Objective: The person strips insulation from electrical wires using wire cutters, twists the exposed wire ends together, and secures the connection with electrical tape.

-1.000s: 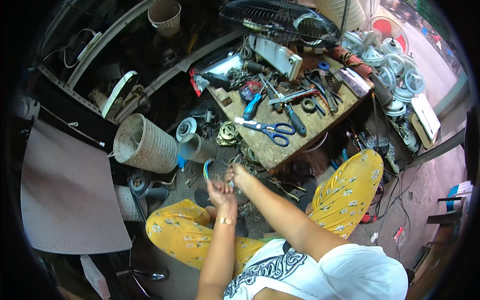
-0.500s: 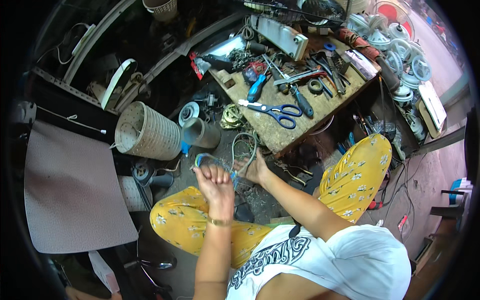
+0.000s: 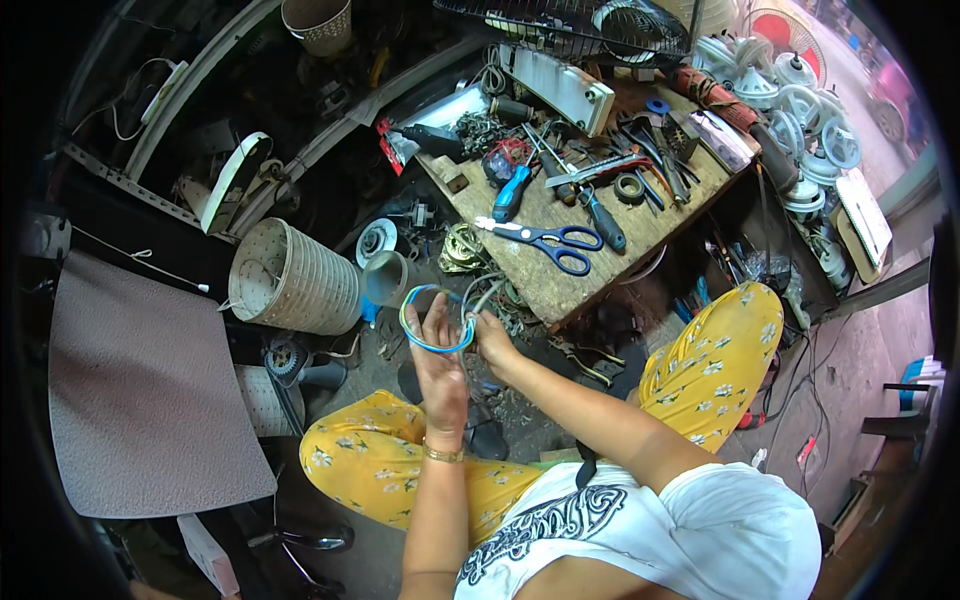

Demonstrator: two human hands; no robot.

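Observation:
A coil of thin blue and yellow wires (image 3: 437,349) hangs in a loop round the fingers of my left hand (image 3: 440,375). Those fingers are stretched upward and a little apart, with the wires crossing the palm. Beside it, my right hand (image 3: 494,343) is closed on the grey cable (image 3: 486,294) where the coloured wires come out of it. Part of the grip is hidden behind the fingers. Both hands are over the floor, left of the wooden workbench's near corner.
The low wooden bench (image 3: 520,272) carries blue-handled scissors (image 3: 550,238), a blue screwdriver (image 3: 512,193), black tape (image 3: 629,188) and several tools. Pliers (image 3: 590,365) lie on the floor beneath. A ribbed basket (image 3: 300,280) and a grey chair (image 3: 160,390) stand left. White fan parts (image 3: 800,100) are piled at right.
My left hand has gone from curled fingers to stretched ones inside the wire loop, which now faces up. My right hand has closed on the cable and shifted slightly lower and left.

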